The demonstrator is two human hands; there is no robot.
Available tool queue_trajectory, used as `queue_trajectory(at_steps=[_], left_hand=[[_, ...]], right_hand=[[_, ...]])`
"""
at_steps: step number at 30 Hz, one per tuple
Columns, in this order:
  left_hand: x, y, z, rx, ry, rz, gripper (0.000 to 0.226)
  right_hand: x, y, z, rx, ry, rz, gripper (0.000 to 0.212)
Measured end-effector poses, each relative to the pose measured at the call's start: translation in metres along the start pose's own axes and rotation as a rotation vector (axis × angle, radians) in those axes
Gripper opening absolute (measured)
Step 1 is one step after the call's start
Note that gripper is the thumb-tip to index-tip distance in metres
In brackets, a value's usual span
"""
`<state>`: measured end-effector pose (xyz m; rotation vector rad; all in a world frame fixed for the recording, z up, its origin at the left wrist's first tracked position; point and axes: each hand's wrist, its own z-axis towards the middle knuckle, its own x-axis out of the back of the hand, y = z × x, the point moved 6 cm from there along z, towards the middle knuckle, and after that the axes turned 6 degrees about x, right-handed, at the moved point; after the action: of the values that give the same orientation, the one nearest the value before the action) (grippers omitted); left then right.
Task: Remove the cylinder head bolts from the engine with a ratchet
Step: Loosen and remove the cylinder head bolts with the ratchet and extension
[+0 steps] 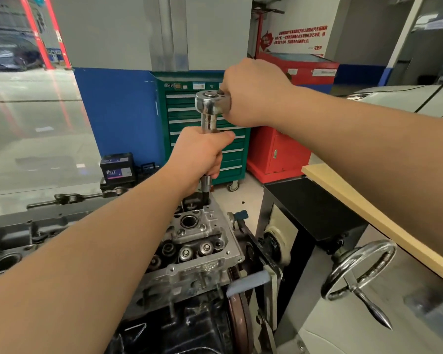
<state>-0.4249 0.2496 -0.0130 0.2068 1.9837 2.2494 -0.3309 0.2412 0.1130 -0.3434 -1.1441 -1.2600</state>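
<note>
Ratchet upright over the far end of the cylinder head

The ratchet (211, 102) stands on a long extension (208, 123) that drops into the cylinder head (197, 241); the left hand (200, 157) wraps the extension, the right hand (253, 93) grips the handle beside the ratchet's head; behind the ratchet stands a green tool cabinet (230, 154)
</note>
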Motion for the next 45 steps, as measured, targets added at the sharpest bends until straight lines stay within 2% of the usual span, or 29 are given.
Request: queue_trajectory(at_steps=[4, 7, 9, 11, 13, 14, 15, 17, 19, 21, 28, 34, 38, 41, 45], left_hand=[[0.0, -0.016, -0.004, 0.01, 0.071, -0.036, 0.037], [-0.001, -0.043, -0.015, 0.185, 0.11, 0.069, 0.038], [-0.002, -0.036, -0.014, 0.216, 0.15, 0.039, 0.041], [-0.001, -0.005, -0.013, 0.161, 0.143, -0.052, 0.039], [-0.001, 0.032, -0.012, 0.061, 0.035, -0.111, 0.045], [0.0, 0.047, -0.014, 0.01, -0.031, -0.109, 0.049], [0.005, 0.058, -0.019, -0.03, -0.074, -0.09, 0.052], [0.025, 0.065, -0.027, -0.067, -0.07, -0.049, 0.053], [0.05, 0.061, -0.035, -0.101, -0.017, -0.029, 0.052], [0.071, 0.05, -0.042, -0.129, 0.032, -0.031, 0.052], [0.085, 0.011, -0.047, -0.075, -0.004, -0.017, 0.057], [0.081, -0.003, -0.042, -0.067, -0.012, 0.008, 0.05], [0.077, -0.006, -0.043, -0.062, -0.023, 0.017, 0.048], [0.076, -0.006, -0.045, -0.042, -0.067, 0.03, 0.052], [0.072, -0.007, -0.047, -0.069, -0.133, 0.042, 0.056]], right_hand=[[-0.007, 0.005, 0.005, 0.01, -0.016, 0.029, 0.032], [-0.011, 0.006, 0.008, -0.01, -0.041, 0.12, 0.043], [-0.005, 0.007, 0.013, -0.048, -0.013, 0.189, 0.048], [0.014, 0.016, 0.025, -0.12, 0.103, 0.265, 0.046], [0.041, 0.02, 0.035, -0.159, 0.201, 0.276, 0.032], [0.047, 0.02, 0.04, -0.16, 0.182, 0.286, 0.028], [0.051, 0.016, 0.045, -0.159, 0.129, 0.303, 0.034], [0.058, 0.0, 0.051, -0.077, 0.096, 0.272, 0.039], [0.064, -0.015, 0.052, -0.032, 0.142, 0.248, 0.03], [0.07, -0.029, 0.048, -0.007, 0.211, 0.179, 0.036], [0.06, -0.067, 0.043, 0.069, 0.156, 0.071, 0.027], [0.044, -0.062, 0.043, 0.063, 0.113, 0.032, 0.034], [0.032, -0.055, 0.042, 0.041, 0.094, 0.067, 0.026], [0.028, -0.051, 0.043, 0.016, 0.098, 0.104, 0.022], [0.026, -0.05, 0.04, 0.027, 0.068, 0.106, 0.026]])
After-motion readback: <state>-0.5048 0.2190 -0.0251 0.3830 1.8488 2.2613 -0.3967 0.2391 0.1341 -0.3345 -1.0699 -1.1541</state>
